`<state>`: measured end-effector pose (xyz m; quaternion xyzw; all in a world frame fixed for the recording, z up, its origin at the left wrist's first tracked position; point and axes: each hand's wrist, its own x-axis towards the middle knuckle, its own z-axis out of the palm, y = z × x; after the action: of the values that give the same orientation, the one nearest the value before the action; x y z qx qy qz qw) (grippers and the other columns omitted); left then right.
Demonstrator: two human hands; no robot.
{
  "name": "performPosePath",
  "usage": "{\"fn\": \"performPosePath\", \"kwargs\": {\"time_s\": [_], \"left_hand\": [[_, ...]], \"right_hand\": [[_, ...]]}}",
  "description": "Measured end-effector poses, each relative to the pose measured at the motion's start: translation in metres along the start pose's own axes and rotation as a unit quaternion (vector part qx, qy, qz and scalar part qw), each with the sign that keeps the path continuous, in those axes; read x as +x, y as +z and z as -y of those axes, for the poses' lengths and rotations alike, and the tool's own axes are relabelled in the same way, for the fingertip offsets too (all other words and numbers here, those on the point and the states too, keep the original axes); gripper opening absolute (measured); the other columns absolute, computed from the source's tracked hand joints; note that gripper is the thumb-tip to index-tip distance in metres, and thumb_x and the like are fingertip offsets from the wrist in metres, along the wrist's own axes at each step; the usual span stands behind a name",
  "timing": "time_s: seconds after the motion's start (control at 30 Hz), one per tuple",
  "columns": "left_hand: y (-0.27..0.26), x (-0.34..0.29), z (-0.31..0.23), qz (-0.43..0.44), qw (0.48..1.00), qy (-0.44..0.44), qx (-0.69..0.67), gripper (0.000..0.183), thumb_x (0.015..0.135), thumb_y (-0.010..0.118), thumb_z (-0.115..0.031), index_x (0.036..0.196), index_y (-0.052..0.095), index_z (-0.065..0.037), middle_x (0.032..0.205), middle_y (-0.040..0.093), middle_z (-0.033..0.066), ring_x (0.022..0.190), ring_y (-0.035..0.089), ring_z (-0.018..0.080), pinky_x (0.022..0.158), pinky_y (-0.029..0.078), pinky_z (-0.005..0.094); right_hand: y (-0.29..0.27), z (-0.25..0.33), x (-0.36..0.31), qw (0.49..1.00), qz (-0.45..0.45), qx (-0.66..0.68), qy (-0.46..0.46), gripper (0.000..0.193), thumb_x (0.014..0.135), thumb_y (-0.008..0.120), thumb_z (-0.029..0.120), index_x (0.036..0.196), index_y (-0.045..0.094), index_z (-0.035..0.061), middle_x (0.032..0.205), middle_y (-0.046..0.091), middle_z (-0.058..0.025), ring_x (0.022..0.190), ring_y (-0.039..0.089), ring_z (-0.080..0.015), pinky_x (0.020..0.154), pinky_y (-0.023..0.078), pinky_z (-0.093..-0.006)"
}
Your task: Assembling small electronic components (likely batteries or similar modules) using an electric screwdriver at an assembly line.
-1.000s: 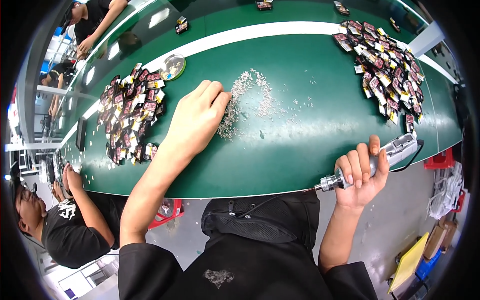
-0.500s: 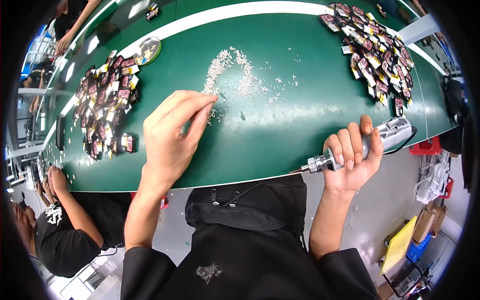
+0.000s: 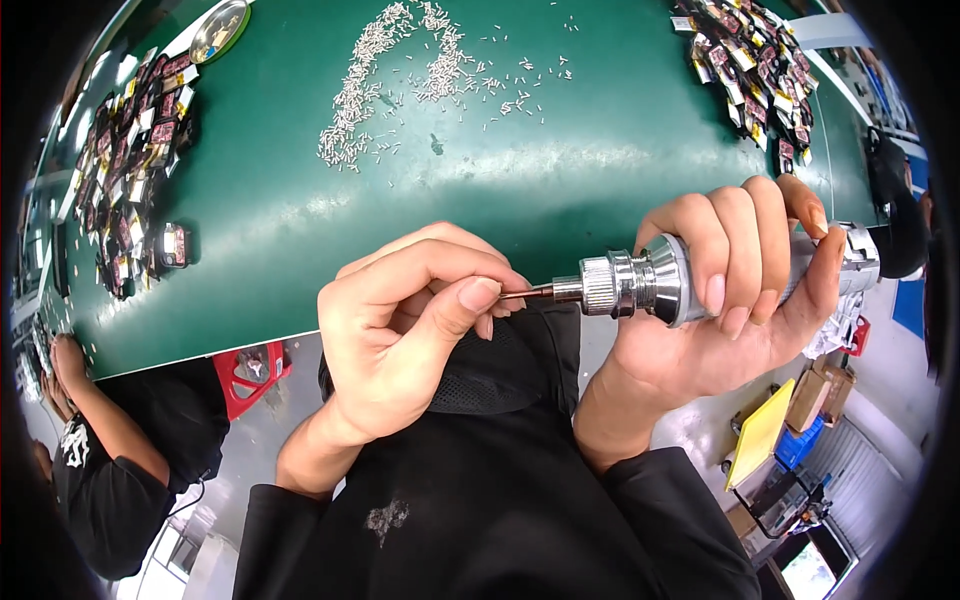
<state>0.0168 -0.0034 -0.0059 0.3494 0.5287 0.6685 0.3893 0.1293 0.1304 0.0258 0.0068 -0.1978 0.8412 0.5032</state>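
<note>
My right hand (image 3: 735,265) is wrapped round a silver electric screwdriver (image 3: 665,280), held level with its thin bit pointing left. At the bit's tip, my left hand (image 3: 400,325) has thumb and forefinger pinched together. Whatever lies between those fingertips is too small and covered to make out. Both hands are above the near edge of the green worktable (image 3: 260,240), in front of my body. Beyond them, small silvery screws (image 3: 352,95) lie in a loose arch-shaped pile, with strays scattered to its right.
Heaps of small black cased parts with white and yellow labels lie at the left (image 3: 135,165) and far right (image 3: 755,75). A round green-rimmed dish (image 3: 220,30) stands beside the left heap. A co-worker's arm (image 3: 110,415) rests at the table's left edge. A red stool (image 3: 250,375) stands below.
My left hand has moved from the screw pile back toward me and up to the bit's tip. My right hand has raised the screwdriver and brought it in. The view has shifted.
</note>
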Motion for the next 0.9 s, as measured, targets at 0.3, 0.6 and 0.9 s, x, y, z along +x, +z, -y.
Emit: {"fn": "performPosePath", "kwargs": {"time_s": [0.3,0.6,0.9], "left_hand": [[0.003,-0.003,0.004,0.011,0.995,-0.029,-0.096,0.026,0.095,0.053,-0.016,0.086,0.056,0.008,0.078,0.056,0.0146,0.064,0.053,0.0158,0.050,0.042,0.0237],[0.003,0.002,0.011,0.002,0.965,0.163,0.207,0.014,0.087,0.060,-0.004,0.080,0.058,0.008,0.072,0.058,0.0142,0.059,0.051,0.0157,0.050,0.039,0.0248],[-0.020,0.022,-0.006,0.032,0.908,0.225,0.352,0.030,0.094,0.050,-0.014,0.104,0.061,0.012,0.094,0.065,0.0196,0.068,0.054,0.0183,0.061,0.043,0.0265]], "right_hand": [[0.002,-0.003,-0.002,0.999,-0.027,-0.027,-0.007,0.015,0.092,0.053,0.020,0.089,0.051,0.0056,0.051,0.036,0.0048,0.040,0.034,-0.0063,0.046,0.036,-0.0226],[0.003,-0.002,-0.006,0.997,-0.004,-0.075,-0.015,0.016,0.092,0.054,0.020,0.091,0.051,0.0040,0.051,0.038,0.0038,0.039,0.035,-0.0066,0.044,0.035,-0.0226],[-0.010,-0.006,0.006,0.999,-0.017,-0.025,-0.011,0.018,0.094,0.051,0.021,0.090,0.050,0.0038,0.052,0.036,0.0038,0.042,0.035,-0.0071,0.046,0.034,-0.0246]]}}
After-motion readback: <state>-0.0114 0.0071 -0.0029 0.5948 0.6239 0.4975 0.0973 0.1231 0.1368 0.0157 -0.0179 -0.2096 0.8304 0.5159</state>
